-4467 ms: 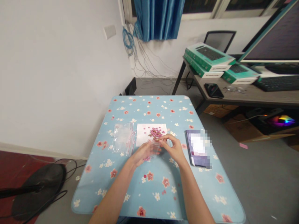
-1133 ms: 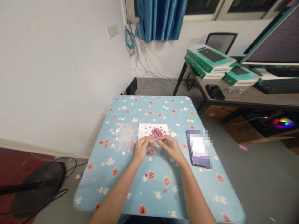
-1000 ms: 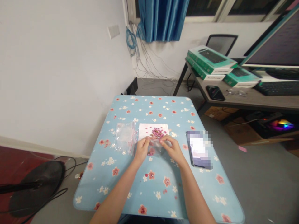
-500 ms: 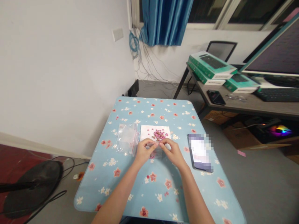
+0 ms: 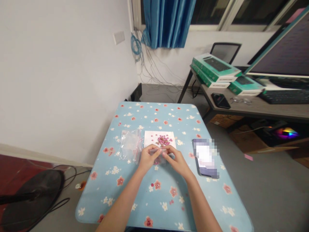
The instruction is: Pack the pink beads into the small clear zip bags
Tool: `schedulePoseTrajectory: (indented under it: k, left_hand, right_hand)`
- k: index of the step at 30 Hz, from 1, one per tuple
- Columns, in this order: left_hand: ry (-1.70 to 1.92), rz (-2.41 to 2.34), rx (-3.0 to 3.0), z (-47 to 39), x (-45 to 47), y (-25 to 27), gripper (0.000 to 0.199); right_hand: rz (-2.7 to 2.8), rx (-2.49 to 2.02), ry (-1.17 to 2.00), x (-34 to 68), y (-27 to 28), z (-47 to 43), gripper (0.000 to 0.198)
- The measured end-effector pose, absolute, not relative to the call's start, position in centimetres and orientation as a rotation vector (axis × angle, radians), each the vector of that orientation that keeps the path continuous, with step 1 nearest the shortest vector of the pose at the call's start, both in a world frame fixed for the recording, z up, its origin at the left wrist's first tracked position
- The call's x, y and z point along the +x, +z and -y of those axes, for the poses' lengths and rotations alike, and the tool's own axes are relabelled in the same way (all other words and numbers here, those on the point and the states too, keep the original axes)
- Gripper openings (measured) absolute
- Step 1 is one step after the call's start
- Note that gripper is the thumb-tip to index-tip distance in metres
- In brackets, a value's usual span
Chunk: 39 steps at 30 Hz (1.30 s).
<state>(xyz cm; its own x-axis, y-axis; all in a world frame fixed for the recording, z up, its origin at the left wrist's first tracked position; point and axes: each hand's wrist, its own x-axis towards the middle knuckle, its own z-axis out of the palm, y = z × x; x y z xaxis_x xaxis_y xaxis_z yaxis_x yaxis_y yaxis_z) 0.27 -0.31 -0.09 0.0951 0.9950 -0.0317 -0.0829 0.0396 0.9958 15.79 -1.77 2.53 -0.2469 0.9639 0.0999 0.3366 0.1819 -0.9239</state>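
A small clear zip bag w/ pink beads is pinched at its top edge by left hand & right hand, fingertips nearly meeting. Just beyond the hands a white card w/ pink bead pile is seen; left of them, empty clear plastic bags; right, a dark phone. All lie on the blue floral tablecloth.

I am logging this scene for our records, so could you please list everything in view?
small clear bag: one, pink beads inside, pinched between both hands
white card: one, beyond the hands
pink beads: a heap, on the card
empty clear bags: a pile, red strips, left of the card
phone: one, dark, right of the hands
table: one, pale blue floral cover
green boxes: a few, on the desk at right
curtain: one, blue, at the window
fan: one, black, on the floor
left hand: pinching the bag's top
right hand: likewise
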Motion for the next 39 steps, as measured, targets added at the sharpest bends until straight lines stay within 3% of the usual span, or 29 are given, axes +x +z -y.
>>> schedulePoseTrajectory:
  k: [9,19,35,39]
  left_hand:
    - [1.304,-1.04,1.003,0.0,0.4,-0.2,0.038]
    - [1.175,-1.109,1.231,0.1,0.6,-0.9,0.02]
    - [1.08,-1.089,1.241,0.5,0.7,-0.6,0.023]
    - [1.072,-1.086,1.243,0.5,0.7,-0.6,0.025]
  right_hand:
    - [1.549,-1.203,1.053,17.5,2.4,-1.1,0.028]
    - [1.316,-1.317,1.003,17.6,0.3,-12.9,0.043]
    - [1.421,-1.597,0.764,18.6,-2.5,-15.2,0.016]
    - [1.41,-1.609,0.642,19.7,-1.7,-14.7,0.036]
